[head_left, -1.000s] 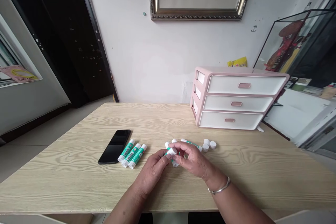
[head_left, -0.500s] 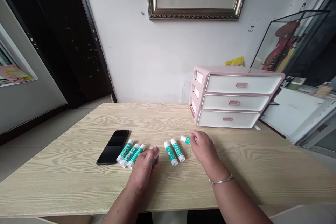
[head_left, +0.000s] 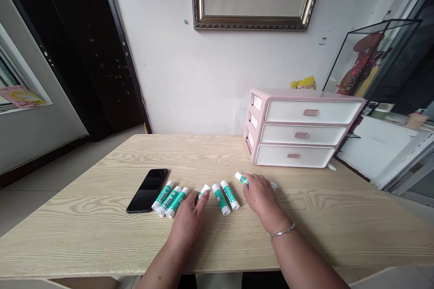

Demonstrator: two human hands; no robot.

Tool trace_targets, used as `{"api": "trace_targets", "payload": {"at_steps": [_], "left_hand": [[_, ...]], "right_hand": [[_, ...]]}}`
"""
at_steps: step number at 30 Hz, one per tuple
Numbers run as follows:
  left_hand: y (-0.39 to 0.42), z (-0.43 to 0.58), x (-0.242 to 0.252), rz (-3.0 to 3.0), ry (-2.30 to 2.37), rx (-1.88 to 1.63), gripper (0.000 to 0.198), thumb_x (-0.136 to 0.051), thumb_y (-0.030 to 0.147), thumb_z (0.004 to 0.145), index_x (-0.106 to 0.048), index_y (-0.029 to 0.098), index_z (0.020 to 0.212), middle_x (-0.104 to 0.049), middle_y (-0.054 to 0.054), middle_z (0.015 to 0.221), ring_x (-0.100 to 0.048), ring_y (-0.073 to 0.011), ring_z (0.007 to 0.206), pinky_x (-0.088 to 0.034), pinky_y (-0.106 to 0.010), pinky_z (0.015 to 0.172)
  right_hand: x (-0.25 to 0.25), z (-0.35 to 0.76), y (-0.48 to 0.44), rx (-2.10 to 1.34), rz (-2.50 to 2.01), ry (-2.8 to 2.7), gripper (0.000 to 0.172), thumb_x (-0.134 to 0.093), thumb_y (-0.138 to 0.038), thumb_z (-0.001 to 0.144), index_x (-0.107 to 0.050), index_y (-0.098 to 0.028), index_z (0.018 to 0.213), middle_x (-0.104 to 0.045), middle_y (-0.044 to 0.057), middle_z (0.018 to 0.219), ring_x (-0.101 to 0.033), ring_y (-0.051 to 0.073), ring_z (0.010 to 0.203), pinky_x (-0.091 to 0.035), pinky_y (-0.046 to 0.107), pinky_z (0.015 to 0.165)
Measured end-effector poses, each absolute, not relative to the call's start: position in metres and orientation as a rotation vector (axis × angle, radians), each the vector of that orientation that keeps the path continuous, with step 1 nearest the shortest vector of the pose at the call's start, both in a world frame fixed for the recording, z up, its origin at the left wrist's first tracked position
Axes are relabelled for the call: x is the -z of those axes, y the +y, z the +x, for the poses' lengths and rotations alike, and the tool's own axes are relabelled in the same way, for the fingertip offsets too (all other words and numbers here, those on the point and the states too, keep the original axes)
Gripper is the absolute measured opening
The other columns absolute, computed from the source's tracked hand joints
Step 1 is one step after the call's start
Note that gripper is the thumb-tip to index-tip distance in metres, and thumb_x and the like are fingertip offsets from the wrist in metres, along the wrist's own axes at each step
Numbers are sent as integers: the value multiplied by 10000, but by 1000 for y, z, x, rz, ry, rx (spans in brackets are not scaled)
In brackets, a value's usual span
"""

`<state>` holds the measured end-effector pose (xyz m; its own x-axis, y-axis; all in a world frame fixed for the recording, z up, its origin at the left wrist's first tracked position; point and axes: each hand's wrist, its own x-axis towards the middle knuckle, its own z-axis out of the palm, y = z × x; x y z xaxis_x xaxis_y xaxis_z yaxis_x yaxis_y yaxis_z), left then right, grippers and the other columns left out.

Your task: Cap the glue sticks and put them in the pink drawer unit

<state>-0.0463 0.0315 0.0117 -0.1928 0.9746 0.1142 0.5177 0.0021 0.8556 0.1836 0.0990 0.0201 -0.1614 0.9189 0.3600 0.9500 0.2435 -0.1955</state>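
Resting on the wooden table (head_left: 101, 235), the left hand (head_left: 187, 221) is touching a glue stick (head_left: 204, 191) with loosely extended fingers. The right hand (head_left: 261, 198) is covering another glue stick (head_left: 241, 178), its grip apparently closing but hidden. Farther back, a pink drawer unit (head_left: 298, 128) is standing.

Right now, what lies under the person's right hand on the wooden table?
Under the right hand, a green-and-white glue stick pokes out at the fingertips, and a small white cap shows beside it. Anything else beneath the palm is covered.
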Motion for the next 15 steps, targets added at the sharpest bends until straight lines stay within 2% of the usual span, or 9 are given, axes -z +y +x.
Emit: {"api": "trace_targets", "payload": {"at_steps": [2,5,8,15], "left_hand": [[32,-44,-9,1597,1837,-1063,426,-481,552,954,-682,196,1074,-722,-95,943,-653,-297,900,-422,-358,770],[33,-40,-7,1659,1921,-965,496,-446,445,978,-586,133,1337,-710,-186,1180,-654,-339,1097,-432,-404,908],[34,-38,-6,1739,1916,-893,503,-433,377,979,-567,98,1376,-690,-219,1249,-643,-341,1159,-424,-413,975],[29,-33,-10,1833,1797,-887,443,-487,324,941,-628,164,1330,-683,-170,1261,-645,-302,1166,-447,-355,961]], "right_hand": [[-21,181,97,64,-1677,-2147,314,-509,-135,946,-716,-173,1179,-744,125,1030,-661,267,1001,-422,342,872],[-22,176,94,-3,-1619,-2152,258,-537,-171,953,-730,-192,1123,-740,108,1014,-665,255,978,-431,328,851],[-20,169,92,-66,-1572,-2151,220,-582,-173,924,-743,-201,1070,-736,97,995,-665,257,978,-439,325,855],[-12,164,93,-309,-1459,-2073,219,-567,-210,935,-747,-210,1060,-758,74,992,-694,208,933,-469,293,838]]}}
